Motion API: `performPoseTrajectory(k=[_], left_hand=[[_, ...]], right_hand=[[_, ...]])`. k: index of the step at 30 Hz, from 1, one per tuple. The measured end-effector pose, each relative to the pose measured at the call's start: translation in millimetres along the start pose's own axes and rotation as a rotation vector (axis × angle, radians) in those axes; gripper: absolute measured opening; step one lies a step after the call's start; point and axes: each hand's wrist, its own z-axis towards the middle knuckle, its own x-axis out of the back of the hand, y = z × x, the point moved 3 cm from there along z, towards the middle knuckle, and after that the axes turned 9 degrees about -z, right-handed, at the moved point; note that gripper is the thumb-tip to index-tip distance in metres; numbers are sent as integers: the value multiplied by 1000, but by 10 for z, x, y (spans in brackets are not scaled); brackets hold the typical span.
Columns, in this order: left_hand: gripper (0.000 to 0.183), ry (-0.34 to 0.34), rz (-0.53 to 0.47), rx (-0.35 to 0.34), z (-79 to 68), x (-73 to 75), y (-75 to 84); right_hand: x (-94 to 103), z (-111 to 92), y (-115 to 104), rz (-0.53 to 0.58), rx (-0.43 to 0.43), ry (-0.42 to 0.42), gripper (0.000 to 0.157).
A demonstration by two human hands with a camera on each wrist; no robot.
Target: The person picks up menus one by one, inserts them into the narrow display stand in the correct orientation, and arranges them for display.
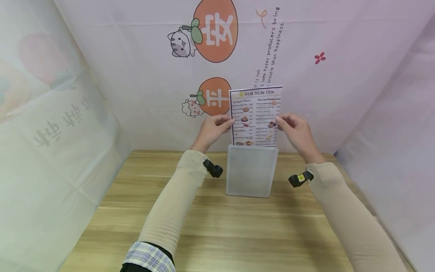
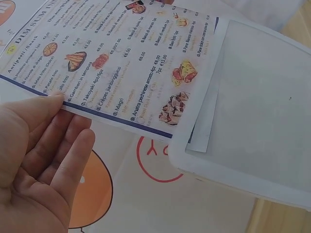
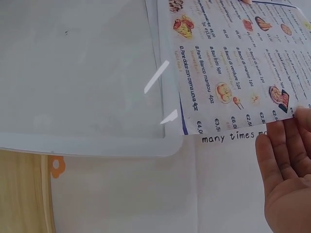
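Note:
A printed menu sheet (image 1: pixel 256 117) headed "DIM SUM INN" stands upright above a clear, pale-framed sign holder (image 1: pixel 251 172). My left hand (image 1: pixel 212 130) pinches the sheet's left edge between thumb and fingers. On the opposite edge, the thumb and fingers of my right hand (image 1: pixel 297 134) pinch it too. In the left wrist view the menu's lower end (image 2: pixel 170 111) meets the top of the holder frame (image 2: pixel 182 150), where a narrow white strip shows behind the clear front. The right wrist view has the menu (image 3: pixel 233 73) against the frame's top edge (image 3: pixel 172 97); how far it goes in cannot be told.
The holder stands on a wooden table (image 1: pixel 238 234), near its back edge. Behind hangs a pale cloth (image 1: pixel 136 75) with cartoon fruit and lettering. More cloth hangs at the left (image 1: pixel 51 170) and right (image 1: pixel 391 151). Each wrist carries a small black camera.

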Motion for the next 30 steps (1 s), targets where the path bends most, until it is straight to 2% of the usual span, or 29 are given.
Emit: performPoseTrajectory(k=[13, 30], left_hand=[[27, -17, 1, 2, 5, -23, -54], [27, -21, 11, -8, -13, -64, -110]], right_hand=[[-20, -32, 97, -9, 4, 4, 54], [-38, -76, 191, -17, -35, -18, 58]])
